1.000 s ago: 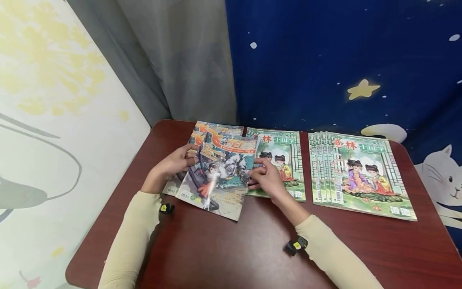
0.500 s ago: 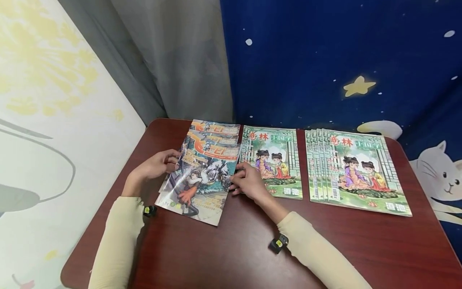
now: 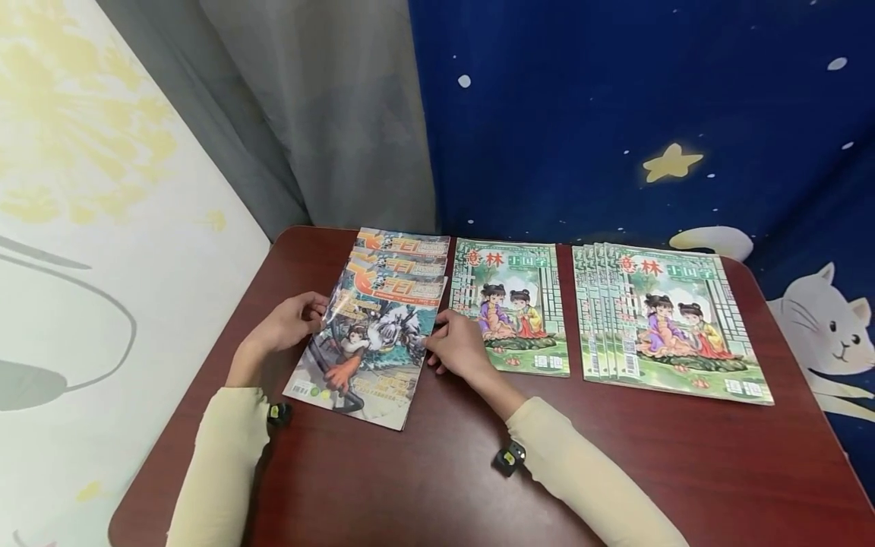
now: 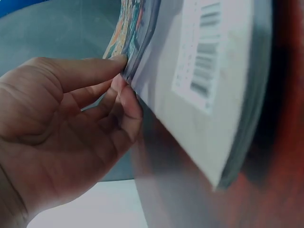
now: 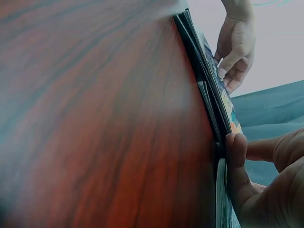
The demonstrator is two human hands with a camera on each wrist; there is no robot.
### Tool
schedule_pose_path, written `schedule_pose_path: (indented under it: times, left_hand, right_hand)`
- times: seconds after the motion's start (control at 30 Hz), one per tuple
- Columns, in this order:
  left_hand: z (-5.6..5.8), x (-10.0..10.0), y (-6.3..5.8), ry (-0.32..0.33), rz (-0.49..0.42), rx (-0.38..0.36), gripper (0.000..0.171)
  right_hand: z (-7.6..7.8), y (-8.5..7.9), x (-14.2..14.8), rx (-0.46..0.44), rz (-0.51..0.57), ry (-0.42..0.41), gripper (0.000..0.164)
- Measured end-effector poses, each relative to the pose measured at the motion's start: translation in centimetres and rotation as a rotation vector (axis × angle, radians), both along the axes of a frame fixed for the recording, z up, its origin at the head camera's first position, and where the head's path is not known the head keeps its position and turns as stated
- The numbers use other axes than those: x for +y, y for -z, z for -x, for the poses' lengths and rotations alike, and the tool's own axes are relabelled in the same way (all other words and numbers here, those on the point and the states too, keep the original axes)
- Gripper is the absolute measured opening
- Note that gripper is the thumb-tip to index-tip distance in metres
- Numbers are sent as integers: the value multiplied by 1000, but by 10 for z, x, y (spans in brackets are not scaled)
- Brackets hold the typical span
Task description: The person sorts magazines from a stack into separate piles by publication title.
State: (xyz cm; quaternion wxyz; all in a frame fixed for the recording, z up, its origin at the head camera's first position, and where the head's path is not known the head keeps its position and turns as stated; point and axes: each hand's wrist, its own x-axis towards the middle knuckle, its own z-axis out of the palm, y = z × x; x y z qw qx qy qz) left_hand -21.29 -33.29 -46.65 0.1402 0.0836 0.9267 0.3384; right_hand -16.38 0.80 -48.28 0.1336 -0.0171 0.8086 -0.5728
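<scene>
A glossy magazine (image 3: 372,349) with an orange title lies tilted on top of two more of its kind, their title strips (image 3: 410,245) showing above it. On its left edge my left hand (image 3: 283,323) pinches the cover; the left wrist view has the thumb on top and fingers curled at the edge, near a barcode (image 4: 204,61). My right hand (image 3: 459,346) grips the opposite edge, thumb and fingers against it in the right wrist view. Right beside that hand lies a green magazine stack (image 3: 519,304) with two cartoon figures on its cover.
Farther right, several green magazines (image 3: 683,319) are fanned in an overlapping row. All rest on a dark red wooden table (image 3: 424,486). Behind it hang a grey curtain (image 3: 342,114) and a blue starry curtain (image 3: 547,114); a white patterned wall (image 3: 102,190) stands at the left.
Both hands have moved left with the orange-titled magazine and lowered it over the two beneath, whose title strips now show in steps. The green magazines have stayed put.
</scene>
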Motion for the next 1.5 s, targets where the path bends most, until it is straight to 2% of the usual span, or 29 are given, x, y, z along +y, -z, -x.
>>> schedule_pose_path:
  times: [0.23,0.37,0.57,0.8,0.9,1.0,1.1,1.2,1.27,1.37,1.5]
  left_hand:
    - [-7,3,1,-36,24,-1,35]
    - [-9,3,2,-57,35,-10,34]
    - [-12,4,0,-94,74,0,33]
    - [-14,0,2,-130,50,-23,37]
    - [-14,0,3,-119,44,-13,38]
    - [-17,1,3,-101,70,-6,37]
    - [-20,2,1,-79,127,-4,39]
    - [-18,5,-2,-53,192,-3,43]
    - [-14,8,-5,-50,233,13,45]
    - [-6,15,-10,-73,275,46,54]
    - [2,27,-14,-129,268,102,66]
  right_hand:
    - [1,1,-4,-39,-19,51,40]
    - [1,1,-5,-48,-13,41,37]
    - [1,1,-8,-14,-43,27,32]
    - [0,-1,-11,-15,-81,18,31]
    - [0,-1,-10,-14,-82,16,31]
    - [0,-1,-4,-33,-53,-20,31]
    - [-1,-3,5,-92,21,-96,33]
    - [-1,-7,17,-156,77,-177,36]
    - [-1,-8,26,-166,94,-197,35]
    - [2,-11,38,-120,89,-163,31]
    - [6,-13,55,-32,65,-67,30]
